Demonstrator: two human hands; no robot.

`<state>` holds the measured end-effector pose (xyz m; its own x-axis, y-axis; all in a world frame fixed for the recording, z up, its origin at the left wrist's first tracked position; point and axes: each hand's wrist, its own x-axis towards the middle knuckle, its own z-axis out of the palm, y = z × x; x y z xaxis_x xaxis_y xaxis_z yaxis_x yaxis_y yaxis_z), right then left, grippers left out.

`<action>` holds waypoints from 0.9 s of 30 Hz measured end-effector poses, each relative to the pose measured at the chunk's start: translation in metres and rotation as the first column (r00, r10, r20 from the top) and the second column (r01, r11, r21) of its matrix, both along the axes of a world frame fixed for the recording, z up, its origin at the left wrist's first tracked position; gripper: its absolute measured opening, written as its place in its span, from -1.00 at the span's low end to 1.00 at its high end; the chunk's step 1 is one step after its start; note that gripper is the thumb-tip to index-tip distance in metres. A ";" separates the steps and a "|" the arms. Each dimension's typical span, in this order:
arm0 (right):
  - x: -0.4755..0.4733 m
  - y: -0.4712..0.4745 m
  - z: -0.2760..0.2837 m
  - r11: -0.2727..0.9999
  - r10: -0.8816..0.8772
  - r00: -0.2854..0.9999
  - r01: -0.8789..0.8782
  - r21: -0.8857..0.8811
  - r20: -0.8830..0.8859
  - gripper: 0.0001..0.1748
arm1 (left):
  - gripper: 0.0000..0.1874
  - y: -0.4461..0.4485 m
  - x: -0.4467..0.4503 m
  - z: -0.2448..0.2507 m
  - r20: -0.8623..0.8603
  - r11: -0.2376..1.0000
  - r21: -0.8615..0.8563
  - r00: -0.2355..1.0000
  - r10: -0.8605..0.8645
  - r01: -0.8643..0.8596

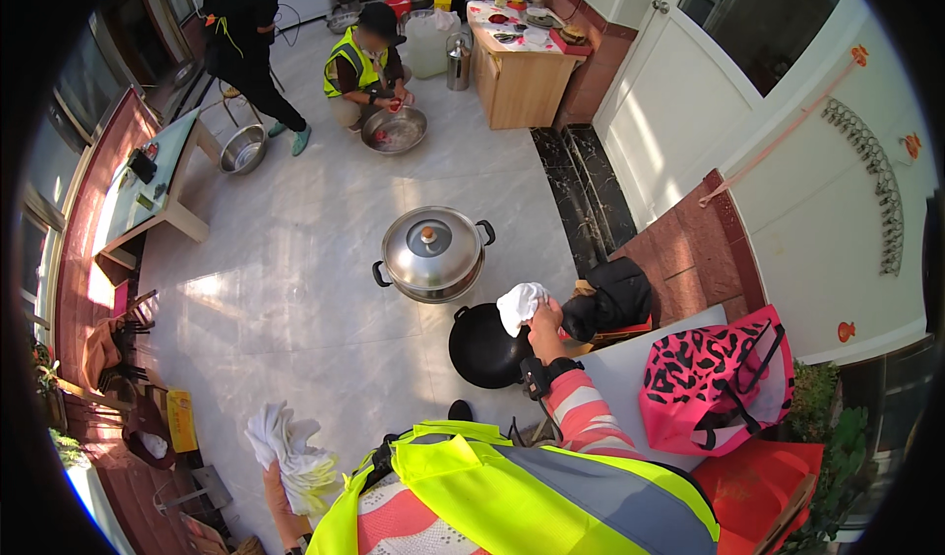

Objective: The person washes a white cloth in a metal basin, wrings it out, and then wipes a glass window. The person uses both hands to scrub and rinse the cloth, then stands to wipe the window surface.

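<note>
My left hand (275, 487), low at the left, grips a bundle of white cloth (283, 440) that looks like several fabric gloves. In my right hand (546, 325) is a bunched white cloth piece (520, 307), held out ahead of me. Beneath and beside that hand, a black wok (481, 350) sits on the floor; my wrist and forearm hide part of its right side. Just beyond the wok stands a wide stainless steel pot (443, 289) with two black handles. Its domed lid (459, 249) has a glass centre and a wooden-looking knob.
A crouching person (362, 68) handles something red over a metal basin (402, 131). Another person (240, 46) stands near a second basin (244, 149). At right are a dark garment (620, 297), a pink patterned bag (694, 378) and black steps (579, 186). A low table (166, 156) stands left.
</note>
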<state>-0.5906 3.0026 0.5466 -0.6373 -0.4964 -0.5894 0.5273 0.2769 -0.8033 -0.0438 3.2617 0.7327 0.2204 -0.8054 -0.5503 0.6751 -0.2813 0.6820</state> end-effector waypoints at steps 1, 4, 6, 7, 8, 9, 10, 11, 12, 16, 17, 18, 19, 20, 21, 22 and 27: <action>-0.009 -0.002 0.002 1.000 0.003 0.999 -0.003 0.001 -0.035 -0.53 | -0.41 -0.001 0.001 0.000 0.005 1.000 0.002 1.000 -0.001 0.001; -0.039 -0.008 -0.003 0.949 0.102 0.935 0.012 0.315 -0.341 -0.40 | -0.41 -0.002 0.004 0.000 0.018 1.000 0.005 1.000 0.003 -0.003; -0.050 -0.006 -0.015 0.821 0.297 0.789 0.077 0.566 -0.539 -0.37 | -0.41 -0.001 0.005 0.000 0.031 1.000 0.002 1.000 0.000 0.000; -0.052 -0.004 -0.023 0.809 0.299 0.781 0.096 0.580 -0.548 -0.41 | -0.41 -0.001 0.005 0.001 0.040 1.000 0.003 0.999 -0.001 0.001; -0.048 -0.001 -0.030 0.870 0.265 0.830 0.015 0.493 -0.491 -0.45 | -0.41 -0.002 0.005 0.002 0.049 1.000 0.002 0.999 0.001 -0.001; -0.043 0.002 -0.035 0.904 0.226 0.886 -0.036 0.427 -0.404 -0.49 | -0.41 -0.003 0.005 0.003 0.056 1.000 0.001 0.998 0.003 -0.003; -0.034 0.006 -0.038 0.926 0.276 0.879 -0.135 0.351 -0.389 -0.54 | -0.40 -0.006 0.004 0.004 0.067 1.000 -0.002 0.998 0.000 0.000; -0.019 0.012 -0.039 0.932 0.309 0.883 -0.206 0.300 -0.354 -0.59 | -0.40 -0.008 0.004 0.006 0.078 1.000 -0.004 0.997 -0.004 0.005; -0.003 0.016 -0.034 0.920 0.350 0.903 -0.281 0.275 -0.249 -0.62 | -0.40 -0.012 0.004 0.008 0.093 1.000 -0.010 0.996 -0.008 0.009; 0.074 0.029 0.014 0.755 0.650 0.759 -0.639 0.145 -0.039 -0.64 | -0.39 -0.027 0.008 0.018 0.236 0.998 -0.027 0.970 -0.054 0.063; 0.096 0.031 0.031 0.707 0.704 0.710 -0.701 0.095 -0.010 -0.64 | -0.38 -0.030 0.010 0.020 0.276 0.996 -0.038 0.959 -0.063 0.076; 0.120 0.031 0.048 0.616 0.788 0.614 -0.784 0.074 -0.056 -0.63 | -0.38 -0.034 0.013 0.022 0.311 0.995 -0.044 0.948 -0.070 0.088; 0.142 0.029 0.067 0.527 0.850 0.526 -0.848 0.057 -0.035 -0.62 | -0.37 -0.038 0.016 0.024 0.328 0.995 -0.049 0.942 -0.070 0.091; 0.164 0.030 0.088 0.442 0.896 0.443 -0.897 -0.024 -0.037 -0.62 | -0.37 -0.040 0.019 0.026 0.308 0.984 -0.130 0.948 -0.079 0.124; 0.187 0.030 0.109 0.335 0.939 0.341 -0.936 -0.105 -0.049 -0.61 | -0.36 -0.044 0.022 0.028 0.320 0.995 -0.054 0.945 -0.064 0.086; 0.209 0.030 0.131 0.207 0.971 0.224 -0.964 -0.166 -0.090 -0.60 | -0.35 -0.047 0.025 0.031 0.309 0.995 -0.054 0.949 -0.060 0.081; 0.315 0.047 0.222 -0.242 0.967 -0.196 -0.905 -0.349 -0.164 -0.39 | -0.30 -0.065 0.028 0.052 0.346 0.988 -0.126 0.938 -0.035 0.084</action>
<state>-0.2753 3.0493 0.7683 0.7964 -0.5432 -0.2658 -0.0506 0.3781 -0.9244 -0.0159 3.1971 0.7852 0.3250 -0.8850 -0.3335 0.3792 -0.2012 0.9032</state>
